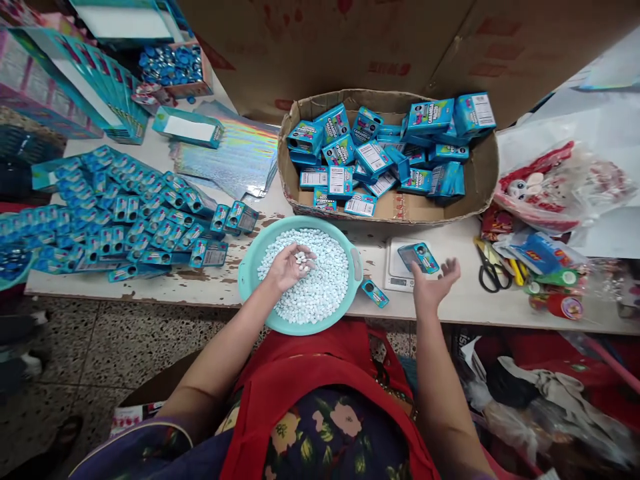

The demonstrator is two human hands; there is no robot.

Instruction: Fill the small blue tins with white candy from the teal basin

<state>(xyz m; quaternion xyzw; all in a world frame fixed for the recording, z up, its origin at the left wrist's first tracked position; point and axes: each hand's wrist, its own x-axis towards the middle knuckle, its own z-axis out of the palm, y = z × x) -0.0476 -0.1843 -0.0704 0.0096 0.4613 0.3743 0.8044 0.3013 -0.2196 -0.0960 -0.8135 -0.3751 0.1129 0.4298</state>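
My left hand (289,270) is cupped palm up over a turquoise basin (249,293), holding a few small white candies (303,260). More white candies of the same kind fill the basin. On a white kitchen scale (395,263) lies a small blue candy box (425,259) with a round hole in its end. My right hand (434,290) is just in front of that box, fingers spread and nothing in them; the thumb is close to the box, and I cannot tell if it touches. Another small blue box (375,293) lies between basin and scale.
Beyond the basin stands a cut-down cardboard box (390,215) holding many blue candy boxes. Rows of open blue boxes (135,227) cover the left side of the table. Black-handled scissors (493,270) and bagged sweets (545,257) lie at the right. A large carton (340,53) rises behind.
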